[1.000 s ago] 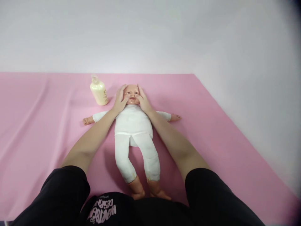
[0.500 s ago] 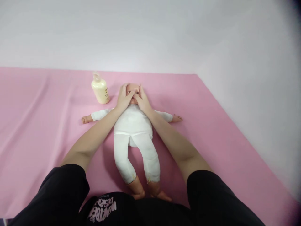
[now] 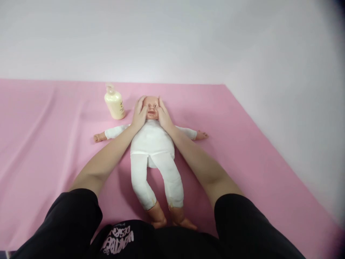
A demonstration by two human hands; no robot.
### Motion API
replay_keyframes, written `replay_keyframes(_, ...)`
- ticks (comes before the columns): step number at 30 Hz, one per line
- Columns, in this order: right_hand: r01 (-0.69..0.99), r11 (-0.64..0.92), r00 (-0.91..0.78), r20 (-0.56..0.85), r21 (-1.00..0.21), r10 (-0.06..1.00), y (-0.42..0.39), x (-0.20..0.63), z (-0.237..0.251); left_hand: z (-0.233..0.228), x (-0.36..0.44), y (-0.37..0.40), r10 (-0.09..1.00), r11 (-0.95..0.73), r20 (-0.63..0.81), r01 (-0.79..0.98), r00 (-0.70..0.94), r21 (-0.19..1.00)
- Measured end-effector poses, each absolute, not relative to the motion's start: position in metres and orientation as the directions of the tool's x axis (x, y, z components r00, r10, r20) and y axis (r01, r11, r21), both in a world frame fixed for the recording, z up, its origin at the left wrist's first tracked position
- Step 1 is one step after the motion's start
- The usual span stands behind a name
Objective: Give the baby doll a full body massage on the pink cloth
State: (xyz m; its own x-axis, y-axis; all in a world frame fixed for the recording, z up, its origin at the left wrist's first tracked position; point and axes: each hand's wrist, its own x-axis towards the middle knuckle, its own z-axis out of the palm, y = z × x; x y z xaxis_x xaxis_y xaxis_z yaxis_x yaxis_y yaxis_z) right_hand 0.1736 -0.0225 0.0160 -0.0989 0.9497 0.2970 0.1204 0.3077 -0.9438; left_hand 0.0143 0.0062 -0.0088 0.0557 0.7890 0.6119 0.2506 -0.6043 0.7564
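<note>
A baby doll [image 3: 152, 138] in a white suit lies on its back, arms spread and feet toward me. My left hand [image 3: 139, 113] cups the left side of its head, fingers along the side and thumb on the cheek beside the nose. On the opposite side my right hand [image 3: 164, 113] does likewise, its thumb against the other cheek. Between the two thumbs the doll's nose and mouth show. Parts of the fingers are hidden behind the head. Both forearms pass over the doll's outstretched arms.
A pale yellow pump bottle [image 3: 115, 104] stands to the left of the doll's head. Under everything lies a pink cloth [image 3: 229, 144] with creases at left. Its far edge meets a whitish wall [image 3: 161, 39], and its right edge slants toward me.
My thumbs have slid outward from the middle of the doll's face to its cheeks, uncovering the nose and mouth. The palms stay at the sides of the head.
</note>
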Motion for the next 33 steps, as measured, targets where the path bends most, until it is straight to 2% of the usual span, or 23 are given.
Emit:
replay_keyframes(7, 0.132, 0.256, -0.056, 0.251, -0.958, 0.967, -0.013, 0.171, 0.014, -0.003, 0.019, 0.004, 0.809, -0.577, 0.587, 0.246, 0.039, 0.779)
replay_keyframes(16, 0.129, 0.279, -0.077, 0.271, -0.952, 0.960, -0.022, 0.172, 0.016, -0.010, 0.011, 0.009, 0.795, -0.600, 0.601, 0.244, 0.077, 0.762)
replay_keyframes(27, 0.097, 0.363, -0.090, 0.355, -0.927, 0.931, -0.015, 0.179, 0.010, -0.016, 0.001, 0.016, 0.809, -0.588, 0.581, 0.137, 0.092, 0.797)
replay_keyframes(33, 0.083, 0.351, -0.063, 0.346, -0.933, 0.936, -0.006, 0.184, -0.002, -0.015, 0.001, 0.014, 0.815, -0.579, 0.576, 0.117, 0.063, 0.807)
